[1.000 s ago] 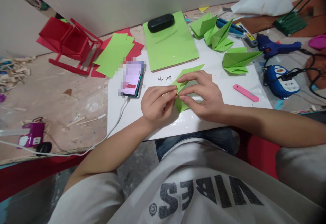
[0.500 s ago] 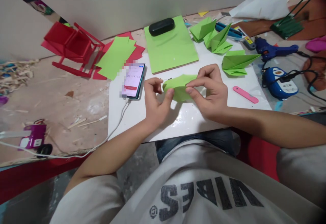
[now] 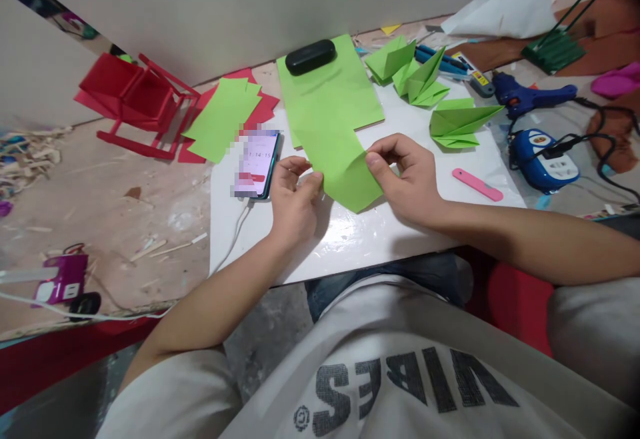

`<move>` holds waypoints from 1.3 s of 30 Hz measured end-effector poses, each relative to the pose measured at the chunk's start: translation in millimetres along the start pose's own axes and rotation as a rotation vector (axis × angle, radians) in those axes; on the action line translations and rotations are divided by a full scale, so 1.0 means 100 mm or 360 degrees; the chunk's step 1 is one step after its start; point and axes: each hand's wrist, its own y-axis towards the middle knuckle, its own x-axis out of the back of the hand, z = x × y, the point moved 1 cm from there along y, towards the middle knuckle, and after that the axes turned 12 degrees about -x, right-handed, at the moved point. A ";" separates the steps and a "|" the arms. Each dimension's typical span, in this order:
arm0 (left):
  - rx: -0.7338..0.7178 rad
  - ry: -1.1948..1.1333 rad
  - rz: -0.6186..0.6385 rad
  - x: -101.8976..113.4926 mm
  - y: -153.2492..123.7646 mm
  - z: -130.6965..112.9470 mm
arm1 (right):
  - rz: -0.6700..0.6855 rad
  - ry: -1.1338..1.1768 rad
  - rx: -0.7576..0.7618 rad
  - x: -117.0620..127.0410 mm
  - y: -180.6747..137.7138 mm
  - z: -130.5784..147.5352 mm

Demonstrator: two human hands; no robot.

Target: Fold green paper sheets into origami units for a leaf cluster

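Note:
A green sheet of paper (image 3: 343, 169) is held between my two hands over the white board (image 3: 360, 246), its lower end coming to a blunt point. My left hand (image 3: 295, 196) pinches its left edge. On the opposite edge, the thumb and fingers of my right hand (image 3: 403, 169) are closed. The sheet's upper part overlaps a flat green stack of paper (image 3: 320, 92), on which a black case (image 3: 310, 57) lies. Folded green paper pieces (image 3: 463, 122) stand at the back right of the board. A pink cutter (image 3: 477, 184) lies to the right of my right hand.
Left of my left hand lies a phone (image 3: 260, 162) with a white cable. Beyond it are a red miniature rocking chair (image 3: 135, 102) and loose green paper (image 3: 225, 116). A blue glue gun (image 3: 530, 96) and a blue socket box (image 3: 545, 159) with black cords sit at the right.
The green paper has swung from a narrow, foreshortened shape to a broad face turned up to me. My hands keep their hold at its sides. The view has shifted slightly.

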 end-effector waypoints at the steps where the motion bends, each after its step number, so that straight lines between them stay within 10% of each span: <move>1: 0.0017 -0.0012 0.0040 0.01 0.01 0.00 | 0.0001 -0.0009 -0.0019 0.00 0.01 -0.01; 9: 0.0315 -0.0368 0.0165 -0.15 -0.12 -0.18 | -0.0097 0.0096 -0.0142 0.01 0.07 -0.11; 21: -0.0074 0.0097 -0.0088 -0.07 0.01 -0.17 | 0.0002 0.0075 -0.0262 0.02 0.09 -0.17; 32: -0.0304 0.0234 -0.0059 -0.08 0.01 -0.27 | -0.0089 -0.0290 0.0674 0.10 0.12 -0.03; 39: -0.0482 0.0126 -0.0022 -0.11 -0.04 -0.31 | -0.0200 -0.0267 0.0845 0.04 0.10 0.04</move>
